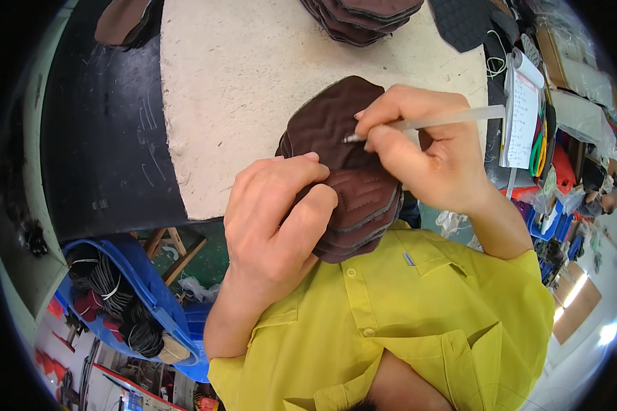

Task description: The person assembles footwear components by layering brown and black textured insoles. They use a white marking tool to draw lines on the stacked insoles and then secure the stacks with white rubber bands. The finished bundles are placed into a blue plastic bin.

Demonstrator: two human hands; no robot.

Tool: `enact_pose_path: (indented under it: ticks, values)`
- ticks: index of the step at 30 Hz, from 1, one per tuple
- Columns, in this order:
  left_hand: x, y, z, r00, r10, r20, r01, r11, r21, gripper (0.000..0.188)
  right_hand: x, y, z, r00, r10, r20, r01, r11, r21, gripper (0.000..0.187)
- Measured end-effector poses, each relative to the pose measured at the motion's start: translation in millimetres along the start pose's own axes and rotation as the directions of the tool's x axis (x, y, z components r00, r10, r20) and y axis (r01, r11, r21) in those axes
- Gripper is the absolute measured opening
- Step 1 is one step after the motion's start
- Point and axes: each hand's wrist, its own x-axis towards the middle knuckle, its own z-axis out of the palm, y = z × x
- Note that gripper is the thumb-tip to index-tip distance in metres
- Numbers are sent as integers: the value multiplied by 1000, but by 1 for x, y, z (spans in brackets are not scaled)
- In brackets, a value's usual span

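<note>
A stack of dark brown quilted fabric pieces [355, 195] lies at the near edge of the pale board, its lower end overhanging toward my yellow shirt. My left hand [274, 219] grips the stack's left side, fingers curled onto the upper pieces. Between the thumb and fingers of my right hand [432, 140] is a slim pen [452, 117] with a translucent white barrel. Its metal tip meets or hovers just over the top piece; I cannot tell which. The undersides of the pieces and my left thumb's exact hold are hidden.
More brown pieces are stacked on the pale board [219, 89] at the far edge, with others [125, 24] at far left. A dark quilted piece [461, 24], a notepad [521, 116] and scissors [543, 147] lie right. A blue bin [161, 301] stands below left.
</note>
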Motion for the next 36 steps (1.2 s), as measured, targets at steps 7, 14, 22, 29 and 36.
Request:
enact_pose_path:
  ticks: [7,14,22,29,36]
  values:
    - [1,1,0,1000,-13,14,12,1000,11,21,1,-5,2,984,40,-172,-34,999,36,11]
    - [2,1,0,1000,-27,16,27,1000,9,23,2,6,-4,994,-101,-46,99,994,-45,12]
    - [4,2,-2,999,-19,30,19,1000,22,28,-3,6,-5,983,-46,-178,51,999,20,14]
    - [6,3,-3,995,-83,56,80,996,47,35,-4,3,-10,990,29,-138,-35,999,-39,16]
    - [29,10,-17,950,-181,255,103,950,294,54,-5,20,-7,971,-52,-235,102,973,205,11]
